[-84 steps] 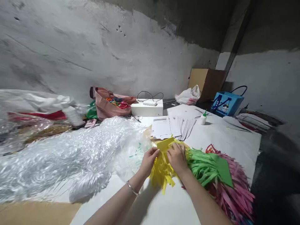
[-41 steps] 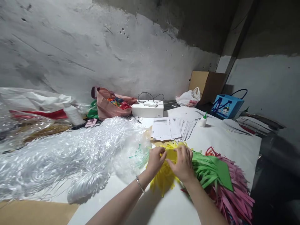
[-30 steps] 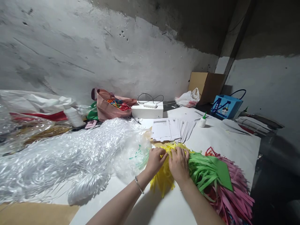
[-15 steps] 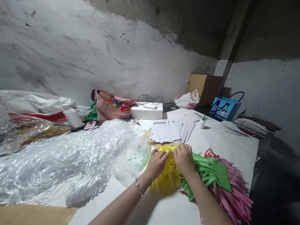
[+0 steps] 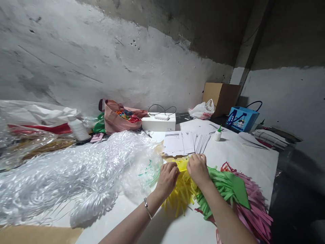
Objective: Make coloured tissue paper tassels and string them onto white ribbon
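My left hand (image 5: 167,177) and right hand (image 5: 197,168) each close a pinching grip on the yellow fringed paper (image 5: 180,195), lying on the surface (image 5: 238,152) against the green fringe (image 5: 223,184). Light, floppy, easily torn, I judge: best held by its uncut band. The plastic heap (image 5: 76,169) crowds the left; bare room lies nearer me.

No readable text; print on white sheets (image 5: 175,144) and plastic bag (image 5: 201,110) too blurred

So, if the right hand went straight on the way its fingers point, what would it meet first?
Probably the fanned white sheets, which lie just beyond the right hand, past the yellow fringed paper it grips. Depth is unclear, so the hand might pass above them.
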`<state>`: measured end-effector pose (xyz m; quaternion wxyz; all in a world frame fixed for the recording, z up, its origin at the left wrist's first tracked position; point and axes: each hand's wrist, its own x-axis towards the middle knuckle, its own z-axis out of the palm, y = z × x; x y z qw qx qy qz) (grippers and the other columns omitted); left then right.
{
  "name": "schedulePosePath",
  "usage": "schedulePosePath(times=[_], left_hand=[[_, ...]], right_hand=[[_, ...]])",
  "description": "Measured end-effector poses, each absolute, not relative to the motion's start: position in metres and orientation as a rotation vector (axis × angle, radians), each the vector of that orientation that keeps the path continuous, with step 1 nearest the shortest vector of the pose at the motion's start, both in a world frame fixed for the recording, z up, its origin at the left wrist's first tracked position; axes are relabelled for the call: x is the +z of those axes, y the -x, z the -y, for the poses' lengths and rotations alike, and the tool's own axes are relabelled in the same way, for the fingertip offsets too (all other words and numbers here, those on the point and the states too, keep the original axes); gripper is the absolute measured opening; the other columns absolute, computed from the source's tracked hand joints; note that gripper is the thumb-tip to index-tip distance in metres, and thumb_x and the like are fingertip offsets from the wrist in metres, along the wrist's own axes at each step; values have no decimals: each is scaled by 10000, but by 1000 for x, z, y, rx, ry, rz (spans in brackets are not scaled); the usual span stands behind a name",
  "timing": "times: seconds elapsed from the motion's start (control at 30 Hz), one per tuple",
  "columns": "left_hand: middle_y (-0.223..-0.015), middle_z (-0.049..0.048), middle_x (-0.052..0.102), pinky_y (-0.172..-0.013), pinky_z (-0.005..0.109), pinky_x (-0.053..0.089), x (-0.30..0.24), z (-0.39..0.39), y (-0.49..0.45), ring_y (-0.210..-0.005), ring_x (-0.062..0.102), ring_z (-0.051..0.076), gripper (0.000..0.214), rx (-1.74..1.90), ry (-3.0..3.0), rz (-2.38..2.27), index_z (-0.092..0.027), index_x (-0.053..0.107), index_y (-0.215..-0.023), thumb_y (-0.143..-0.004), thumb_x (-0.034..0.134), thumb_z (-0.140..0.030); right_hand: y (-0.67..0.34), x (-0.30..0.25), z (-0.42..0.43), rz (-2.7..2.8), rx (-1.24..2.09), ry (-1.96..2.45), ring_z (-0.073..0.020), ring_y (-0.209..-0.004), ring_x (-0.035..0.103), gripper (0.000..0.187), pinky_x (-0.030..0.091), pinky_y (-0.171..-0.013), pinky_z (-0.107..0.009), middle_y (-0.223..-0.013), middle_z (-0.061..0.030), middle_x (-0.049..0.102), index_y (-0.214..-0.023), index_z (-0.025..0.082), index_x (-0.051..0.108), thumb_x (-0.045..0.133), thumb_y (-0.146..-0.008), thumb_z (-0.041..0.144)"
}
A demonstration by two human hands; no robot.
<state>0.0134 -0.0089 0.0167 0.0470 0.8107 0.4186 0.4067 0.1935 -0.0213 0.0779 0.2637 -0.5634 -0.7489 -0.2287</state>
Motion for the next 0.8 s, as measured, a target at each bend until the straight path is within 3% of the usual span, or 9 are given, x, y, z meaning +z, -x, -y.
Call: schedulePosePath(times=[0.13, 0.27, 0.47, 0.8], left_hand=[[-1063, 55, 685, -850, 417, 562, 11, 5, -3, -946, 666, 203, 191, 1264, -2238, -1365, -162, 660, -1048, -964, 616, -328], [-1034, 50, 686, -745, 356, 585, 9, -11, 11, -835, 673, 170, 224, 1284, -1934, -1461, -160, 643, -1096, -977, 597, -344], [-1148, 75, 668, -815, 411, 585, 7, -44, 30, -946, 677, 210, 288, 1187, -1668, -1631, -160, 621, -1183, -960, 625, -342], [-1223, 88, 647, -866, 444, 575, 6, -67, 27, -1022, 664, 233, 310, 932, -1760, -1679, -170, 612, -1218, -953, 636, -329]], right_hand=[[-221, 96, -1, 1757, -746, 1698, -189, -935, 641, 198, 523, -877, -411, -1044, -42, 660, -1020, 164, 647, 614, -975, 355], [-255, 114, -15, 1541, -853, 1779, -191, -897, 618, 172, 480, -886, -416, -917, -14, 641, -882, 158, 634, 634, -949, 316], [-309, 142, -12, 1308, -970, 1723, -221, -747, 495, 220, 336, -817, -425, -750, -66, 593, -680, 175, 609, 501, -870, 192], [-324, 212, 49, 1290, -1099, 1416, -247, -871, 564, 157, 345, -928, -437, -895, -79, 634, -764, 195, 606, 546, -894, 261]])
